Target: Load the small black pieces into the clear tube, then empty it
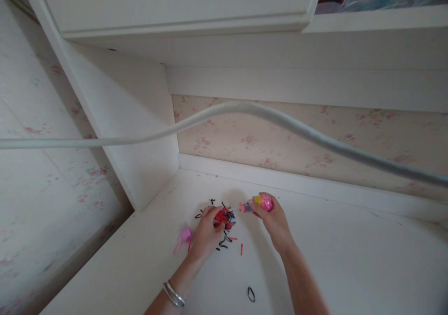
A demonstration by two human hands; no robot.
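My left hand (206, 233), with silver bangles on the wrist, rests on the white desk top (350, 259) with its fingers pinching into a pile of small red, black and blue elastic bands (226, 218). My right hand (275, 219) holds a small pink container (266, 203) filled with coloured bands, tilted toward the pile. A few bands (246, 207) hang at the container's mouth. Loose bands lie scattered around the pile, and a single black band (251, 294) lies nearer to me.
A pink lid or cap (185, 236) lies left of my left hand. A white cable (245, 112) crosses the view in front of the floral back wall (315, 137). A white cabinet side panel (122, 119) stands at the left, shelves above.
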